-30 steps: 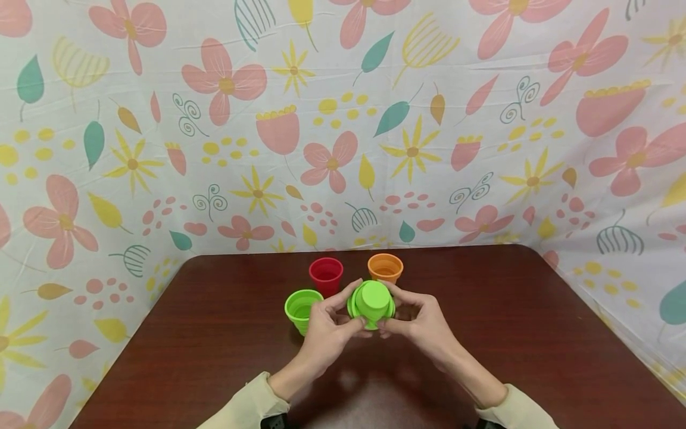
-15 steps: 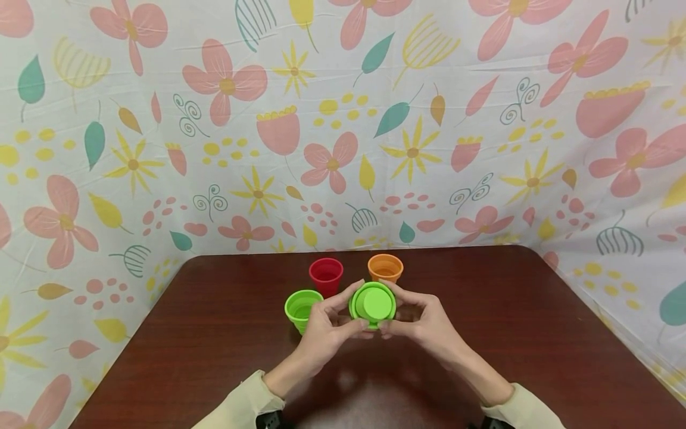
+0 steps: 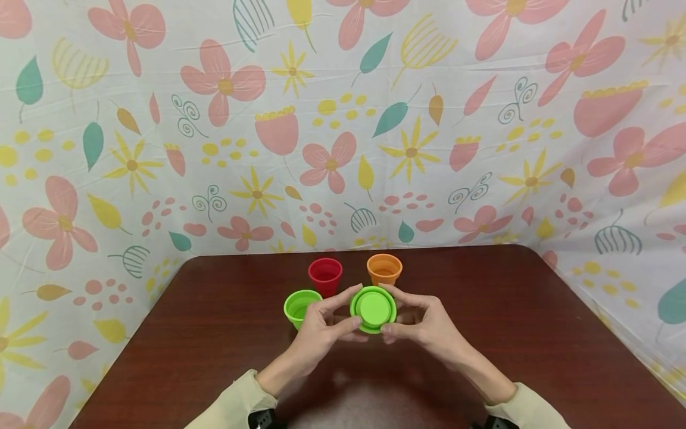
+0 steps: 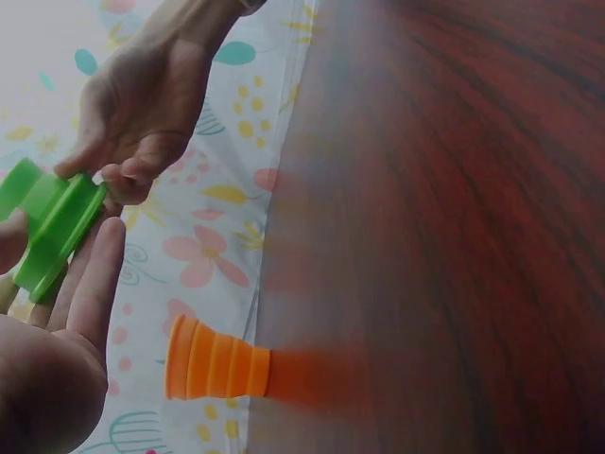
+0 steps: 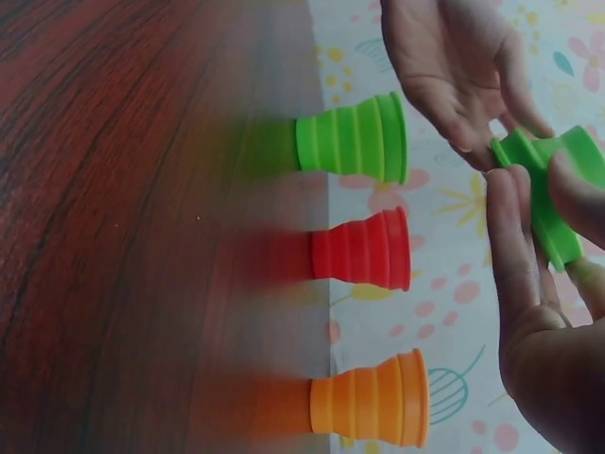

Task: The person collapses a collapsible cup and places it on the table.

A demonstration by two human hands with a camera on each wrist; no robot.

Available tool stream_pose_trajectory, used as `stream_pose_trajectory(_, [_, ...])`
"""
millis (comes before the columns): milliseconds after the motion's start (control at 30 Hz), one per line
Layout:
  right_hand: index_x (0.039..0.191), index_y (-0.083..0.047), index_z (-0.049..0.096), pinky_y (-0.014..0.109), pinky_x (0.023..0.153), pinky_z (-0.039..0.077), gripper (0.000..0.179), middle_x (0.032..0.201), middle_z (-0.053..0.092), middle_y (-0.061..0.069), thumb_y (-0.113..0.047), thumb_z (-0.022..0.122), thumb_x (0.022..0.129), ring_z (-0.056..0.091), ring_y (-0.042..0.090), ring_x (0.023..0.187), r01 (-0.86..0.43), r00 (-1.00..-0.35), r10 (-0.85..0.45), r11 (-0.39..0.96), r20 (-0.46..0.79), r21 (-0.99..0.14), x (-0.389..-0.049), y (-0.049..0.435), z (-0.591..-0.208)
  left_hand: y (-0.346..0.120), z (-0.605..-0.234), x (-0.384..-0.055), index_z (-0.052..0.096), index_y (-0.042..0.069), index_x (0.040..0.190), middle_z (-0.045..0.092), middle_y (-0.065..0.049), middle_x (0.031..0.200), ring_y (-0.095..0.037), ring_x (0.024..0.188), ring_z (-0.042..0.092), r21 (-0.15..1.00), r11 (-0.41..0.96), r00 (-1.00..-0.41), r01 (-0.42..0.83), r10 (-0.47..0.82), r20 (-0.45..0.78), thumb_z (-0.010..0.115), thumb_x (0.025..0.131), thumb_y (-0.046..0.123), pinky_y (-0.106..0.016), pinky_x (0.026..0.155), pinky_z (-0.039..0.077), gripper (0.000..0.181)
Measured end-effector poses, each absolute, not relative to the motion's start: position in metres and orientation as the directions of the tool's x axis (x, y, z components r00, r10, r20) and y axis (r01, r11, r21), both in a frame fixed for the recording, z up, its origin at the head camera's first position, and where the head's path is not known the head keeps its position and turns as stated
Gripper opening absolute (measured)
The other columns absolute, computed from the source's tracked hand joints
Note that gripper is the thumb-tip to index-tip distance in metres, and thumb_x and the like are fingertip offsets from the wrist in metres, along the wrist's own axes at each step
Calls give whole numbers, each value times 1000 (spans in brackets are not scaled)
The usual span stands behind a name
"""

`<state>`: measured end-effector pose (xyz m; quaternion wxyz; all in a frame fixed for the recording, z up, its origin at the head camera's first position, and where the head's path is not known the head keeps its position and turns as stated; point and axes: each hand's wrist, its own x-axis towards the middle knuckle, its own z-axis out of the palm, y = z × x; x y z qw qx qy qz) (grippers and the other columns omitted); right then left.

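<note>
Left hand (image 3: 318, 333) and right hand (image 3: 431, 329) pinch a round, stepped green cup (image 3: 373, 310); beyond it, leftward, stands a ribbed red cup (image 3: 325, 276).

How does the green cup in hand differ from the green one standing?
The held green cup turns its base to the head camera; the standing green cup opens upward. The held green cup looks shorter, partly folded; the standing green cup is extended in tiers. The left hand and right hand grip the held green cup; the standing green cup rests on the table. Both are green, with round rims.
</note>
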<state>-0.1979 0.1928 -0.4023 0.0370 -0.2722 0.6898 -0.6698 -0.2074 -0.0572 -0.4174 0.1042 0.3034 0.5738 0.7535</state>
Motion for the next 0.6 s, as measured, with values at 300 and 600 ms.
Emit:
stream_pose_trajectory(300, [159, 0, 43, 54, 76, 64, 78, 106, 67, 28, 5, 79, 90, 76, 37, 82, -281, -841, -466, -60, 276, -958, -198, 193, -400, -59, -415, -208, 50, 5, 157, 56, -19, 147, -27, 96, 77, 929, -318, -797, 192, 501, 336, 65, 101, -4, -52, 82, 63, 58])
stream_pose_trajectory(600, [160, 1, 41, 58, 77, 63, 62, 115, 70, 26, 1, 65, 103, 75, 35, 89, -227, -795, -557, -96, 241, -969, -199, 198, -398, -62, -414, -208, 50, 3, 156, 61, -17, 138, -25, 97, 75, 936, -300, -789, 185, 522, 323, 66, 101, -3, -49, 80, 65, 57])
